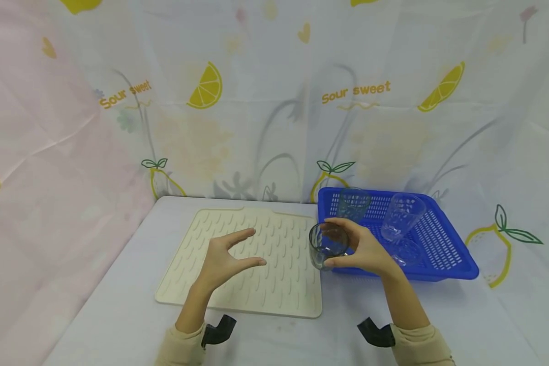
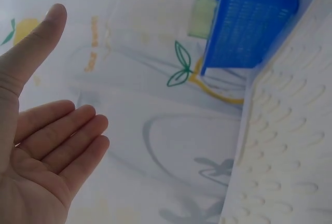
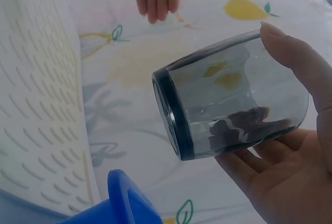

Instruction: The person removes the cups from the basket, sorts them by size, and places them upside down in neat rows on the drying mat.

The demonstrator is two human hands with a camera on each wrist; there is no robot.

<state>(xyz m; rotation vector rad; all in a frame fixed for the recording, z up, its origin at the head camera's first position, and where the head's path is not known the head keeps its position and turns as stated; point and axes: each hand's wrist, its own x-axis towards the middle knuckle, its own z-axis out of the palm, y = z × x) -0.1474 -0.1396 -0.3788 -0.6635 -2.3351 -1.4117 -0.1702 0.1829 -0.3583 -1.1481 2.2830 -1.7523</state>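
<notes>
A smoky grey drinking glass (image 1: 328, 246) is gripped around its side by my right hand (image 1: 363, 249), thumb on one side and fingers on the other. It is held up where the cream mat (image 1: 274, 300) and the blue basket (image 1: 439, 277) meet in the head view. The right wrist view shows the thick base of the glass (image 3: 233, 99) pointing away from the palm. Over the mat, my left hand (image 1: 226, 259) holds nothing, its thumb spread from its extended fingers. Its bare palm (image 2: 41, 177) faces the left wrist camera.
Inside the basket are a greenish glass (image 1: 354, 203) at the back left, a tall clear glass (image 1: 401, 216) leaning, and another clear glass piece (image 1: 406, 252) low down. A white cloth with lemon prints (image 1: 265, 101) hangs behind the white table (image 1: 132, 284).
</notes>
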